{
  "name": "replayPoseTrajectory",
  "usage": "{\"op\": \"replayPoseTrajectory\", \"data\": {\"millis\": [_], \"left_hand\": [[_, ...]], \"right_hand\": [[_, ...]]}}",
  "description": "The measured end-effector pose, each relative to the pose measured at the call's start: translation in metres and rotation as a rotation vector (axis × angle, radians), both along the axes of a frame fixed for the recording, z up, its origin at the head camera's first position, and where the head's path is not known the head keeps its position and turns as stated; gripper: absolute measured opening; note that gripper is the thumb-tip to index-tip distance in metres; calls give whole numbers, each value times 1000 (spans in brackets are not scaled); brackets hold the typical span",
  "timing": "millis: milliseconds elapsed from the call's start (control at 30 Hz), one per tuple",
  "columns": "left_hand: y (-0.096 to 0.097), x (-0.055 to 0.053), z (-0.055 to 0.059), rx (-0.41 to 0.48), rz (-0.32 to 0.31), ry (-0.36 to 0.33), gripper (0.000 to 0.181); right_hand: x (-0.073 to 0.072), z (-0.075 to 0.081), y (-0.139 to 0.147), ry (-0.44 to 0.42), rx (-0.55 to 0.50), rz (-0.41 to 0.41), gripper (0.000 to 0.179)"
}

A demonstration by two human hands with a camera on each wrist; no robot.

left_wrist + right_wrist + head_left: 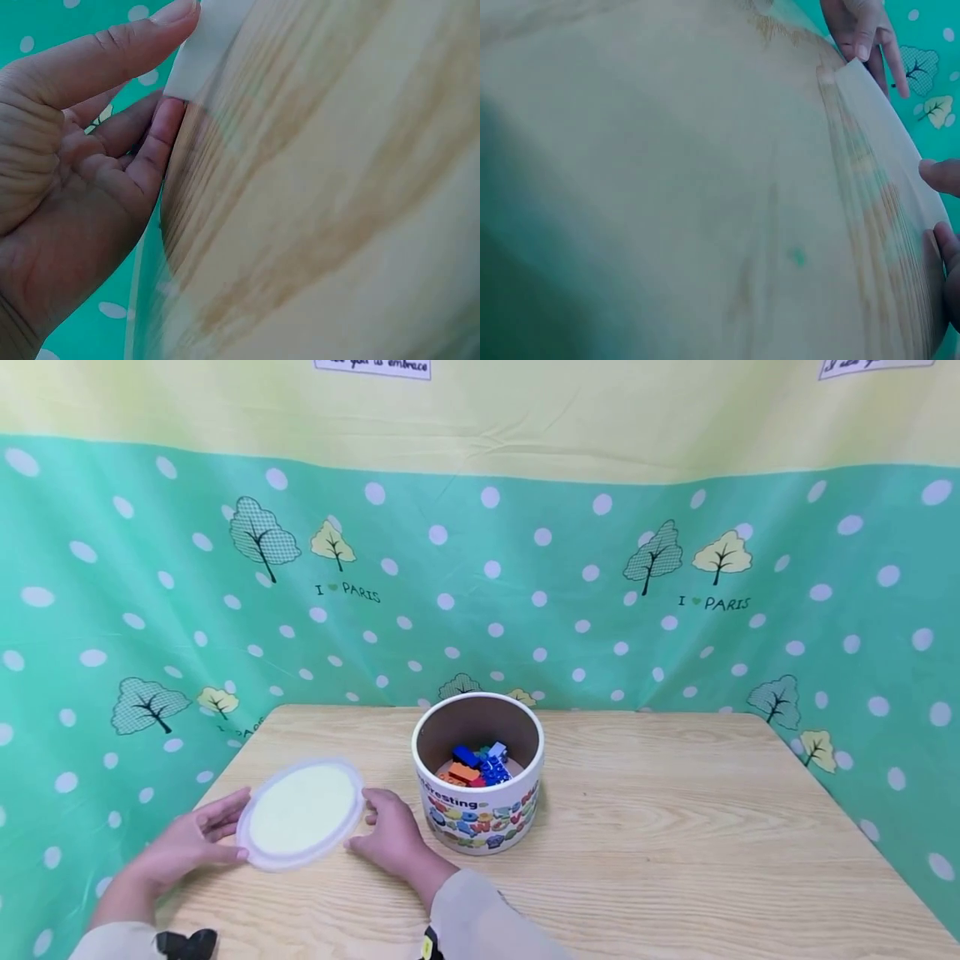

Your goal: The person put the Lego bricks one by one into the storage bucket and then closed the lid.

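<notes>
A round lid [302, 812] with a pale cream middle and a whitish rim is held between both hands, over the table's left part. My left hand [187, 847] grips its left edge; the left wrist view shows the thumb [112, 60] and fingers at the white rim [214, 45]. On the opposite edge, my right hand [397, 835] pinches the lid. Only its fingertips [941, 178] show at the right border of the right wrist view. Beside the right hand stands an uncovered round tin [480, 818] printed with "interesting" and colourful letters. Blue, orange and red toy bricks [465, 768] lie inside.
The light wooden table [697, 827] stretches well to the right of the tin. Behind it and along both sides hangs a green dotted curtain [517, 585] with printed trees. A black strap piece [187, 943] sits at the left wrist.
</notes>
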State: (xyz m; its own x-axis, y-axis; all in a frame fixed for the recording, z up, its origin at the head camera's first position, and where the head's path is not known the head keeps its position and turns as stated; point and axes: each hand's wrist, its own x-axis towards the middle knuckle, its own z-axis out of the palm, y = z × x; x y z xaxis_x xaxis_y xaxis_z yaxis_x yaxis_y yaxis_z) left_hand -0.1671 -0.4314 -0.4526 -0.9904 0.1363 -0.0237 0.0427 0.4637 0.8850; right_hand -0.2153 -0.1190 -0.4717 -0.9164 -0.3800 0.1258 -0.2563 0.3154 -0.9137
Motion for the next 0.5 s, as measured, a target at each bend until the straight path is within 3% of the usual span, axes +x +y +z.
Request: {"op": "replayPoseTrajectory", "data": {"millis": [167, 333, 500], "left_hand": [[-2, 2, -2, 46, -30, -27, 90], [-5, 6, -9, 255, -138, -7, 78], [-9, 5, -14, 411, -233, 15, 72]], "right_hand": [[0, -2, 1, -32, -51, -13, 70], [1, -5, 3, 6, -133, -19, 66], [5, -3, 3, 114, -77, -35, 62]]}}
